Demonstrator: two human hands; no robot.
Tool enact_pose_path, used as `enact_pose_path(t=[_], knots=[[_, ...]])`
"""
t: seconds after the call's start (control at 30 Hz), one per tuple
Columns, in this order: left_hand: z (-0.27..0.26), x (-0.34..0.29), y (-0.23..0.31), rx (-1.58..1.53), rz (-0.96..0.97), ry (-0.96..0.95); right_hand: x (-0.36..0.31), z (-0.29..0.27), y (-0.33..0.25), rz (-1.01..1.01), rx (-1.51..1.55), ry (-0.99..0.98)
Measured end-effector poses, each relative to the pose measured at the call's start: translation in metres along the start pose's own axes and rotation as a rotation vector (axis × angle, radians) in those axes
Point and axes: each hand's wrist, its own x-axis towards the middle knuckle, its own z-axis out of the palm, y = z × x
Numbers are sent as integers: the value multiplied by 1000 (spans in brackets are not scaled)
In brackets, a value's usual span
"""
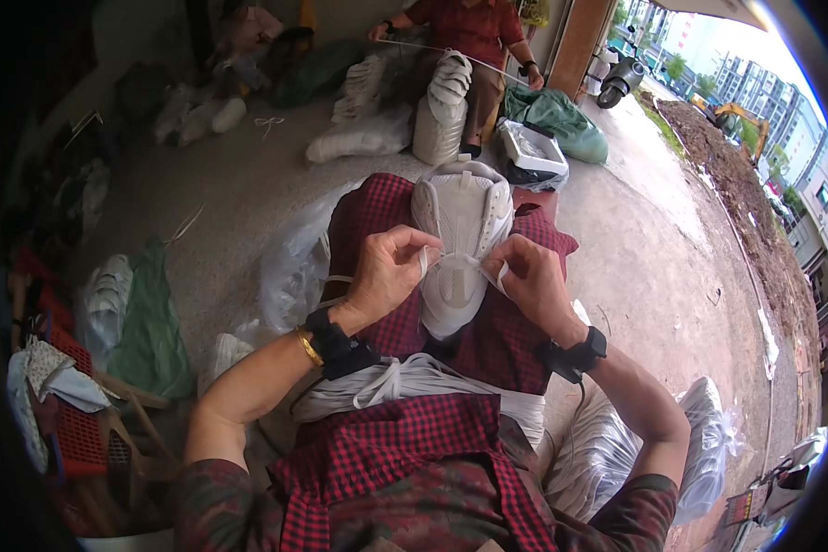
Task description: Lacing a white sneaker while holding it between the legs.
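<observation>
A white lace-up sneaker (460, 225) rests between my thighs on a red-and-black checked apron (386, 340). Its toe points toward me and its tongue stands at the far end. My left hand (386, 271) pinches one end of a white shoelace (457, 260) at the shoe's left side. On the other side, my right hand (535, 283) has its fingers closed on the lace too. The lace crosses the shoe low down, near the toe. Across my lap lies a thick bundle of white laces (414, 386).
Bagged stacks of white shoe parts (593, 465) lie at lower right. A red plastic chair (78, 419) with cloths stands at left, near a green sack (152, 322). Ahead, a person in red (465, 28) holds a lace beside stacked shoe uppers (443, 110) and an open box (532, 152).
</observation>
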Motion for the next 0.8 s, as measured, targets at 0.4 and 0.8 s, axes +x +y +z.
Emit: enact_pose_path(t=[0.4,0.8], knots=[[11,-20,-1,-100,8,96,-10,6,-5,142,229,83],[11,-22,1,-70,8,124,-4,9,-3,-14,-21,111]])
